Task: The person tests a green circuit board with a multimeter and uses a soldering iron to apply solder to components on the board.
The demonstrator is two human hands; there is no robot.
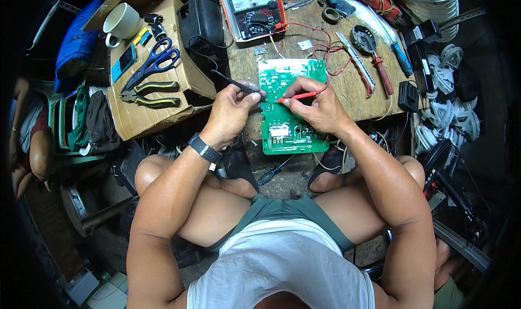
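Note:
A green circuit board (274,117) lies over the near edge of the wooden bench, its lower part jutting out above the floor. My left hand (227,113), at the board's left edge, is closed round a black test probe (232,81); its tip is hidden by my fingers. Pinched in my right hand (320,109) is a red test probe (304,95), pointing left with its tip at the middle of the board. Red wire runs from it to an analog multimeter (257,17) standing behind the board in an orange-red case.
On the left, a cardboard box (142,119) carries pliers (152,95), scissors (152,64) and a white mug (122,22). To the right lie a utility knife (356,64) and a red-handled tool (382,76). A screwdriver (275,170) is on the floor. Another person's arm (40,151) shows far left.

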